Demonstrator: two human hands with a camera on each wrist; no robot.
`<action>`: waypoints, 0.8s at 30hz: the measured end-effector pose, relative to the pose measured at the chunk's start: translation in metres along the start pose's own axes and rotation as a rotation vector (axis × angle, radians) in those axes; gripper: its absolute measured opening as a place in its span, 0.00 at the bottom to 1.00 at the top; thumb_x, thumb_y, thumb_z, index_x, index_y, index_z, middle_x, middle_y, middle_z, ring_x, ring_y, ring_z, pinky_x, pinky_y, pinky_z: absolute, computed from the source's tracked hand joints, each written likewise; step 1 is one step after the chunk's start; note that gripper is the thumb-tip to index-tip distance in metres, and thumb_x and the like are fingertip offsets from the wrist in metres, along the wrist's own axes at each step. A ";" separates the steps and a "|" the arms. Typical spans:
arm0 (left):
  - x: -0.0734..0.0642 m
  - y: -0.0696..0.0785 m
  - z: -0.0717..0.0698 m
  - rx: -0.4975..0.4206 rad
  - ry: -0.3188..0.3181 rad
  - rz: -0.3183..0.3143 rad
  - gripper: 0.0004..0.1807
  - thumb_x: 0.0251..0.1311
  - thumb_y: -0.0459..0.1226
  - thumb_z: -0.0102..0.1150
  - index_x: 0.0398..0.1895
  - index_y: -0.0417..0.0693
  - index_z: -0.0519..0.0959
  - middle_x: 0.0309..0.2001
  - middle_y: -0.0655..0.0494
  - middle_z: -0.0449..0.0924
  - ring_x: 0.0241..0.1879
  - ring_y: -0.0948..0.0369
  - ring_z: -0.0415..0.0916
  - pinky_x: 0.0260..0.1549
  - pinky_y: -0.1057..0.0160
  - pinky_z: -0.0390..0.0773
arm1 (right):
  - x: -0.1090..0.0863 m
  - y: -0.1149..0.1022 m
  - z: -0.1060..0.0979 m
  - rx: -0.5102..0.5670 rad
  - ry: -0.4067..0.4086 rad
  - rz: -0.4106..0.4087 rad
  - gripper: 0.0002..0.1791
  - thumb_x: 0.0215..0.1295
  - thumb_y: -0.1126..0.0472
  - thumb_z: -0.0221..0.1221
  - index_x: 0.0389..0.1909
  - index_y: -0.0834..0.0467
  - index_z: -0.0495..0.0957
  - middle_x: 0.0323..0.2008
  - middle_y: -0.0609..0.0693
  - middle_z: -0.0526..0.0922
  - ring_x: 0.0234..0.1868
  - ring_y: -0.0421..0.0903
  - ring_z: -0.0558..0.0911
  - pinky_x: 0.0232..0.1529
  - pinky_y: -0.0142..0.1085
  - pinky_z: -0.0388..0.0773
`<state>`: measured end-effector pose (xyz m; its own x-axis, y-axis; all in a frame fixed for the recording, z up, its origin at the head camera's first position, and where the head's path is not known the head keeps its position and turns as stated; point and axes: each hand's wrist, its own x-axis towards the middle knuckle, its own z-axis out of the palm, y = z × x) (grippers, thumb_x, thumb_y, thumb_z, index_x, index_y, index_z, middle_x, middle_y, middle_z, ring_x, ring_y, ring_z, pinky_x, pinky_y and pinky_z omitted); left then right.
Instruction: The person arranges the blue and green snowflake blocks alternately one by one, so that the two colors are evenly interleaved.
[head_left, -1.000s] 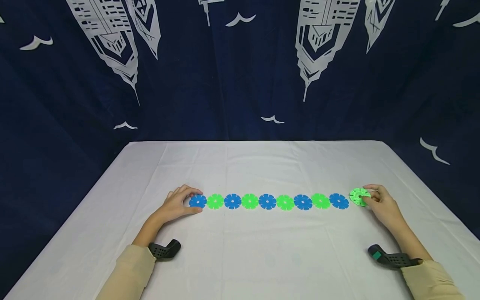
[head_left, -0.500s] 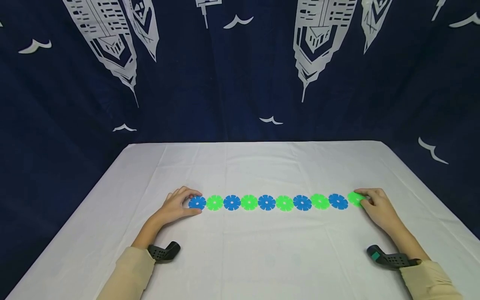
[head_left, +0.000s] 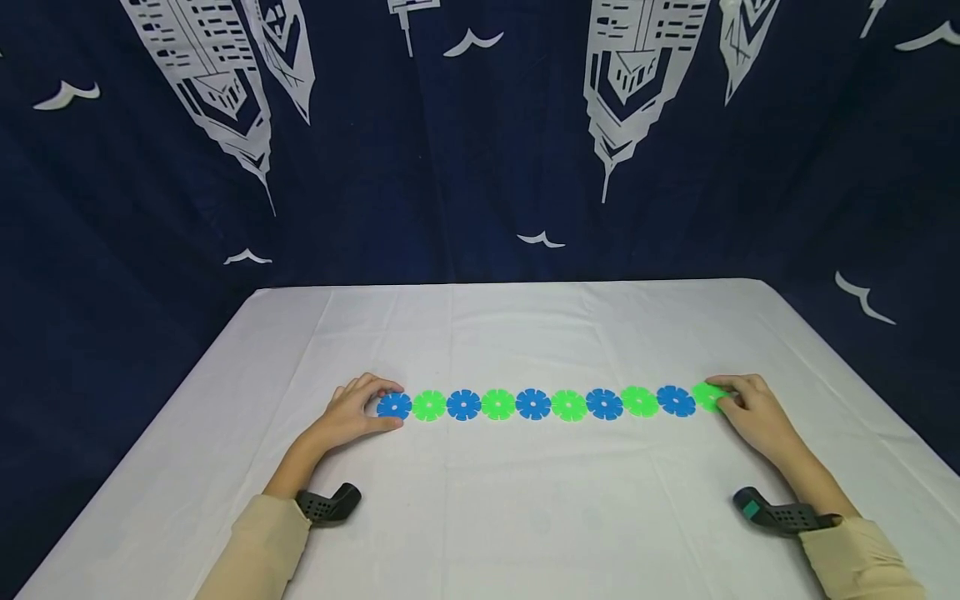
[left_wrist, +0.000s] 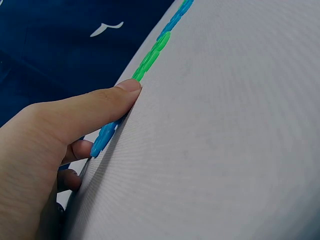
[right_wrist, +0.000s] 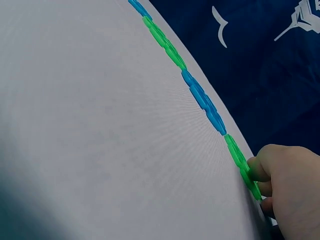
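Notched plastic interlocking discs, blue and green by turns, lie in one straight row across the table. At the row's left end, my left hand (head_left: 352, 412) holds the blue disc (head_left: 394, 406) between thumb and forefinger, at its near and far edges. A green disc (head_left: 429, 406) comes right beside it. My right hand (head_left: 753, 412) pinches the green disc (head_left: 707, 397) at the right end, close against the blue disc (head_left: 677, 401). This end disc sits slightly farther back than the rest. In the right wrist view, my fingers partly cover the end green disc (right_wrist: 240, 160).
The table (head_left: 525, 508) bears a white cloth with faint creases. Behind it hangs a dark blue curtain (head_left: 450, 167) with white building and bird prints. A black wrist strap (head_left: 330, 503) is on my left wrist, another black strap (head_left: 783, 512) on my right.
My right hand has brought the green disc down and left to the row's right end, then stayed nearly still. My left hand has kept its place on the blue disc.
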<state>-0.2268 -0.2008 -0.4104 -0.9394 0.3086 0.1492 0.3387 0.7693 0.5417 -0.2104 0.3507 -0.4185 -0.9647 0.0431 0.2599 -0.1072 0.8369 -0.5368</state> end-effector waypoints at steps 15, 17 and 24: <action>0.000 -0.001 0.000 0.000 0.002 -0.007 0.27 0.42 0.52 0.67 0.48 0.58 0.76 0.40 0.59 0.71 0.44 0.61 0.65 0.39 0.60 0.55 | 0.002 -0.002 0.002 -0.015 -0.012 -0.012 0.18 0.62 0.65 0.46 0.51 0.69 0.70 0.42 0.65 0.65 0.34 0.49 0.64 0.31 0.36 0.59; 0.000 -0.001 0.000 -0.004 0.001 -0.010 0.27 0.41 0.52 0.67 0.49 0.58 0.76 0.40 0.59 0.71 0.44 0.61 0.65 0.39 0.60 0.55 | 0.002 -0.001 0.002 -0.017 -0.014 -0.016 0.18 0.62 0.65 0.46 0.50 0.69 0.70 0.42 0.65 0.65 0.34 0.49 0.64 0.31 0.36 0.59; 0.002 0.001 -0.002 -0.027 -0.001 -0.007 0.28 0.43 0.52 0.67 0.50 0.57 0.75 0.41 0.59 0.71 0.44 0.61 0.65 0.40 0.60 0.55 | 0.002 -0.003 -0.001 -0.003 0.027 -0.020 0.18 0.64 0.64 0.45 0.51 0.69 0.69 0.44 0.66 0.66 0.36 0.50 0.65 0.32 0.35 0.60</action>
<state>-0.2290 -0.2007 -0.4082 -0.9417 0.3039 0.1445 0.3307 0.7562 0.5647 -0.2122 0.3491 -0.4154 -0.9556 0.0410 0.2917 -0.1255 0.8392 -0.5291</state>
